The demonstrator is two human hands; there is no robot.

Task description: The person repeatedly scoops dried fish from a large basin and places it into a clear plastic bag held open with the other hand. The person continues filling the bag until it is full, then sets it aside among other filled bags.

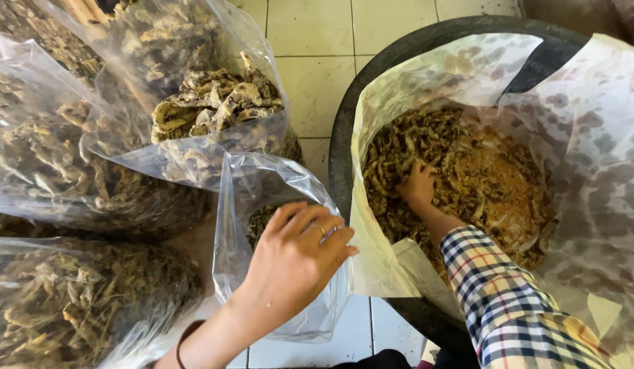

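Observation:
My left hand grips the rim of a small clear plastic bag and holds it open; a little dried brown material lies at its bottom. My right hand, in a plaid sleeve, is dug into a heap of dried brown strips. Its fingers are closed among the pieces. The heap lies in a large plastic liner set inside a big black tub on the right.
Several large clear bags filled with the same dried material crowd the left side. Another full bag lies at the lower left. Pale floor tiles show between the bags and the tub.

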